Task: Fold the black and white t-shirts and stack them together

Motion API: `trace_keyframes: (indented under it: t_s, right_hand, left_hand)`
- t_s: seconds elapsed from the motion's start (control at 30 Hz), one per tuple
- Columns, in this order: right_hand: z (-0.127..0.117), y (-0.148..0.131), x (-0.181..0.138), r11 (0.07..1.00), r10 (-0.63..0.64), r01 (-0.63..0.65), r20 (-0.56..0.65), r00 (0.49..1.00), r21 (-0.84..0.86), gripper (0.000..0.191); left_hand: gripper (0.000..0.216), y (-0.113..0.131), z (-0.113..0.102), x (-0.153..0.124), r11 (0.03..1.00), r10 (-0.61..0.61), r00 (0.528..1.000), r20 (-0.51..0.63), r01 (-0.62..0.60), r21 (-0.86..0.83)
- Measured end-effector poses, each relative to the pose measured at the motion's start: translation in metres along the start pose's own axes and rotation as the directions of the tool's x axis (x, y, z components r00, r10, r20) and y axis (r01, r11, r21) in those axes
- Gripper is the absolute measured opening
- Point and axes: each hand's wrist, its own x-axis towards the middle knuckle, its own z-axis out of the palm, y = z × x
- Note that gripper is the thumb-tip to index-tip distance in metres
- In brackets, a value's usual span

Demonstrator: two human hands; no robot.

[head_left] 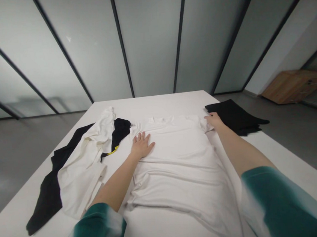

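Observation:
A white T-shirt [178,169] lies spread on the table in front of me, its collar at the far side and wrinkles across its lower half. My left hand [142,145] rests flat on the upper left of the shirt, fingers spread. At the shirt's right sleeve, my right hand [213,120] has its fingers closed on the sleeve's edge. The shirt's hem runs slantwise, lower on the right.
To the left lie a crumpled white garment [81,171] and black clothing [47,190] with a yellow strip. A stack of folded black cloth [233,116] sits at the right edge of the white table [151,104]. A wooden cabinet [293,85] stands beyond, near frosted glass panels.

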Motion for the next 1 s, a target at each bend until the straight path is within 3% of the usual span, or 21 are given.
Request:
trace_keyframes:
  t_s: [0.13, 0.4, 0.5, 0.6, 0.77, 0.9, 1.0]
  right_hand:
    - [-0.006, 0.000, -0.007, 0.981, 0.098, -0.096, 0.003, 0.995, -0.168, 0.023]
    - [-0.019, -0.007, -0.019, 0.968, 0.057, -0.062, -0.031, 0.998, -0.244, 0.035]
    - [-0.017, -0.018, -0.032, 0.958, -0.070, 0.050, -0.062, 0.996, -0.283, 0.045]
    - [-0.015, -0.034, -0.051, 0.893, -0.303, 0.260, -0.063, 0.951, -0.369, 0.050]
    - [-0.001, -0.059, -0.080, 0.753, -0.509, 0.507, 0.117, 0.853, -0.419, 0.055]
    - [0.021, -0.065, -0.092, 0.744, -0.562, 0.630, 0.301, 0.770, -0.222, 0.053]
    - [0.033, -0.064, -0.095, 0.801, -0.561, 0.595, 0.262, 0.785, -0.066, 0.048]
  left_hand:
    - [0.069, 0.002, -0.004, -0.001, 1.000, -0.005, 1.000, 0.020, 0.005, -0.011]
    - [0.069, 0.002, -0.004, -0.001, 1.000, -0.005, 1.000, 0.030, 0.006, -0.014]
    - [0.070, 0.001, -0.002, 0.000, 1.000, -0.003, 1.000, 0.028, 0.003, -0.014]
    - [0.070, 0.001, -0.001, 0.001, 1.000, -0.007, 1.000, 0.030, 0.008, -0.016]
    - [0.070, 0.000, 0.001, 0.001, 1.000, -0.005, 1.000, 0.019, 0.006, -0.029]
    - [0.070, 0.000, 0.002, 0.002, 0.999, -0.002, 1.000, 0.009, 0.002, -0.033]
    - [0.070, -0.001, 0.003, 0.002, 0.999, -0.001, 1.000, 0.015, 0.001, -0.034]
